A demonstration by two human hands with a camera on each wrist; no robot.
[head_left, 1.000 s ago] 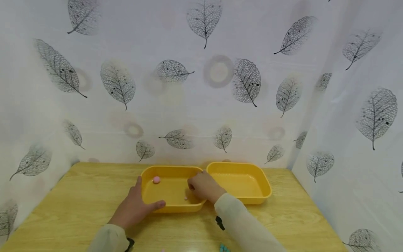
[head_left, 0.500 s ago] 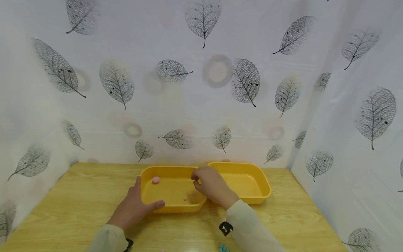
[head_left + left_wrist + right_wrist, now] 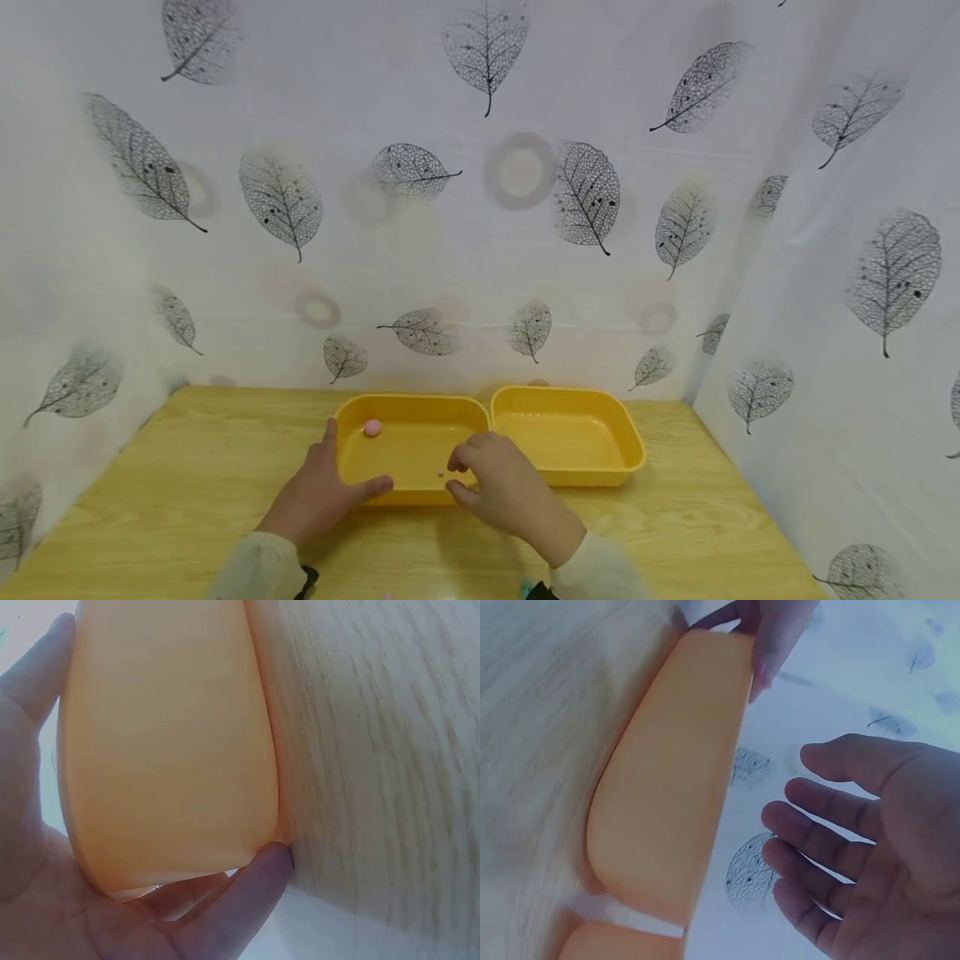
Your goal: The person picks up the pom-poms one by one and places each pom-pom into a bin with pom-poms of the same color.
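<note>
Two shallow yellow trays stand on the wooden table. My left hand grips the left tray at its left end, thumb on the front rim and fingers along the side. The left wrist view shows that hand round the end of the tray. A pink ball lies in the tray's back left corner, and a tiny pink ball near its front right. My right hand is over the tray's front right corner, fingers spread; the right wrist view shows this hand holding nothing.
The second yellow tray stands directly to the right of the first. Small teal pieces lie at the table's front, partly hidden by the right wrist. A leaf-patterned white curtain surrounds the table at the back and sides.
My right hand has come up out of the left tray's right end and moved toward the front, its fingers now parted. The left hand and the pink balls stay where they were.
</note>
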